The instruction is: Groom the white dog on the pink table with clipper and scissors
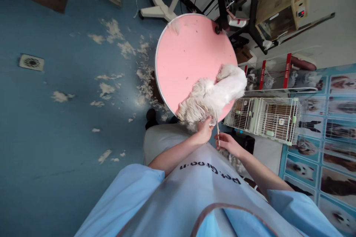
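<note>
A white dog (225, 90) is on the round pink grooming table (180, 55), at its near right edge. Its body looks clipped short, while the shaggy fur on its near end (193, 111) is longer and slightly tan. My left hand (205, 129) is closed on the dog at the table's near rim; exactly which part it grips is hard to make out. In my right hand (228, 143) are scissors (217, 129), their blades pointing away from me and lying close beside the dog's white fur. The fingers curl around the handles.
Clumps of cut fur (107, 89) litter the blue floor left of the table. White wire cages (263, 118) stand to the right, below a shelf with red strips (287, 70). A tool holder (229, 5) and a wooden box (278, 7) are at the far right.
</note>
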`<control>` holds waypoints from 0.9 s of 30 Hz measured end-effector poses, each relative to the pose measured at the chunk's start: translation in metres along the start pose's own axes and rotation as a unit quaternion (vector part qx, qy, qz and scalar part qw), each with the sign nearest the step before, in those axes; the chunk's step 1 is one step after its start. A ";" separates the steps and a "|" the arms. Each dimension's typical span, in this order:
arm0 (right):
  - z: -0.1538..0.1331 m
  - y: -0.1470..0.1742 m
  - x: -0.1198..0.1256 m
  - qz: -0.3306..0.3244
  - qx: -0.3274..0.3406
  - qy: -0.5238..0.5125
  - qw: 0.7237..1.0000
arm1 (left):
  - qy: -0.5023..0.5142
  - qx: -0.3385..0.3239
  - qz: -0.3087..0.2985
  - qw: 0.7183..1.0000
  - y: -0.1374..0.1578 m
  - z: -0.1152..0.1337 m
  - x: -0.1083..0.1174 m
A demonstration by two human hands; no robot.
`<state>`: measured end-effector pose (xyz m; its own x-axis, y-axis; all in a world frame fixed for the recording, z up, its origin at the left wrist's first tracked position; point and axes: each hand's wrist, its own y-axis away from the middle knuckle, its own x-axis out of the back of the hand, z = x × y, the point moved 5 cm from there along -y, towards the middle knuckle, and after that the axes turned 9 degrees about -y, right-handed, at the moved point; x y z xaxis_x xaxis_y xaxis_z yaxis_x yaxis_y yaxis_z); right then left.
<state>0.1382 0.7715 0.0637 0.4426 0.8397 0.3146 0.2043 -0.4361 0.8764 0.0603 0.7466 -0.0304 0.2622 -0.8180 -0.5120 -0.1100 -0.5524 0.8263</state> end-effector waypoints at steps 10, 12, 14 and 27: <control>0.009 -0.002 -0.001 0.015 -0.007 -0.037 0.999 | -0.018 -0.001 0.005 1.000 -0.003 -0.003 0.001; 0.010 -0.004 -0.002 0.013 0.003 -0.033 0.999 | -0.016 -0.001 0.007 1.000 -0.004 -0.005 0.001; 0.011 -0.005 -0.002 0.014 0.009 -0.032 0.999 | -0.008 -0.003 0.002 1.000 -0.006 -0.006 0.001; 0.009 -0.004 0.006 0.040 0.026 0.048 0.998 | -0.008 -0.006 0.003 1.000 -0.005 -0.007 -0.001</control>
<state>0.1478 0.7752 0.0588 0.3734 0.8275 0.4193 0.2167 -0.5173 0.8279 0.0678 0.7511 -0.0327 0.2458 -0.8234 -0.5115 -0.1002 -0.5464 0.8315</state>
